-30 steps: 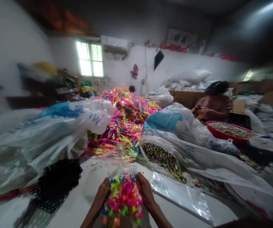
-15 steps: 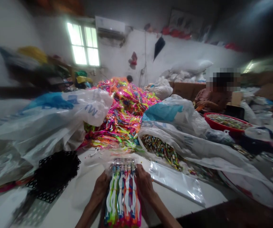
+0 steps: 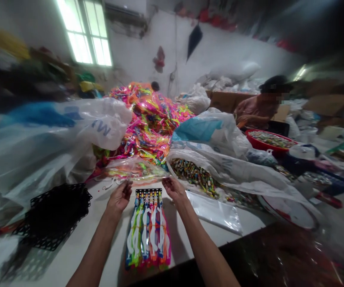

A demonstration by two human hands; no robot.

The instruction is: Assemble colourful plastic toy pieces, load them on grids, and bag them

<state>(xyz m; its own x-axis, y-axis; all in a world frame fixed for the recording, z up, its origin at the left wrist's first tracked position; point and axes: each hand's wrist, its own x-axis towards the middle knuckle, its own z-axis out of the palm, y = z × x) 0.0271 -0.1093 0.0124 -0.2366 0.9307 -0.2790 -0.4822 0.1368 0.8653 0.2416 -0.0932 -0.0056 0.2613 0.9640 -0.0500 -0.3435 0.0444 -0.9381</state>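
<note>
Between my forearms, a black grid tray (image 3: pixel 148 191) holds a bundle of bright toys with long coloured and white plastic strips (image 3: pixel 148 235), lying on the white table. Just beyond its far end, a clear plastic bag (image 3: pixel 138 173) is stretched between my hands. My left hand (image 3: pixel 120 196) has its fingers closed at the bag's near left edge. At the right edge, my right hand (image 3: pixel 174 189) pinches the film between thumb and fingers. Neither hand touches the tray.
Black grid trays (image 3: pixel 55 215) are stacked at left. Flat clear bags (image 3: pixel 216 211) lie at right, near an open sack of small colourful pieces (image 3: pixel 194 175). A heap of bright strips (image 3: pixel 148 123) rises ahead. Another person (image 3: pixel 257 105) sits behind a red basin (image 3: pixel 270 139).
My hands have moved forward from the bundle's sides, with the clear film now beyond the tray. The bundle's black grid end shows uncovered. The camera view has shifted.
</note>
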